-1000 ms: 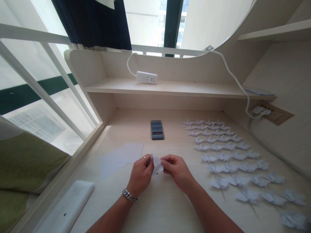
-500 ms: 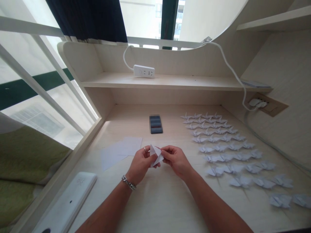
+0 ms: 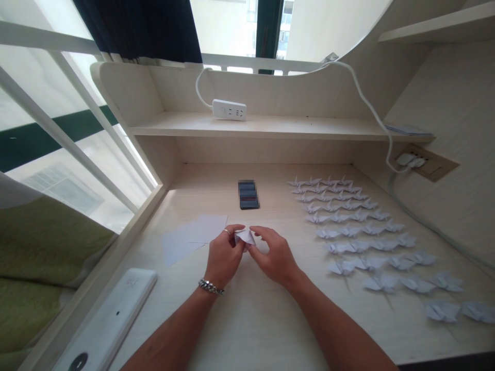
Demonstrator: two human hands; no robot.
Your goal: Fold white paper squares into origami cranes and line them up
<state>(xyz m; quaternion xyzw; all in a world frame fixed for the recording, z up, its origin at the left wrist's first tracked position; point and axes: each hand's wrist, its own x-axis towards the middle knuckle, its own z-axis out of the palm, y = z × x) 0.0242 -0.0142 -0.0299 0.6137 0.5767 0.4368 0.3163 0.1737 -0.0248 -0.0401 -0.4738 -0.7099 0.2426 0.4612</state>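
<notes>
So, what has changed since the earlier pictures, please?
The right hand has moved toward the left hand; its fingers, which pinched the folded paper at its right edge, are now spread apart there. The paper's tall point no longer shows. The left hand still holds the paper; the paper birds and loose sheets stayed in place.

Two hands (image 3: 225, 261), one folded paper (image 3: 246, 237), one power strip (image 3: 229, 110); paper cranes (image 3: 382, 282) roughly three dozen, far rows unclear.

pale wooden desk (image 3: 251, 324) | shelf (image 3: 286, 125) above its back | navy curtain (image 3: 147, 31) | bright window (image 3: 332, 28) behind
</notes>
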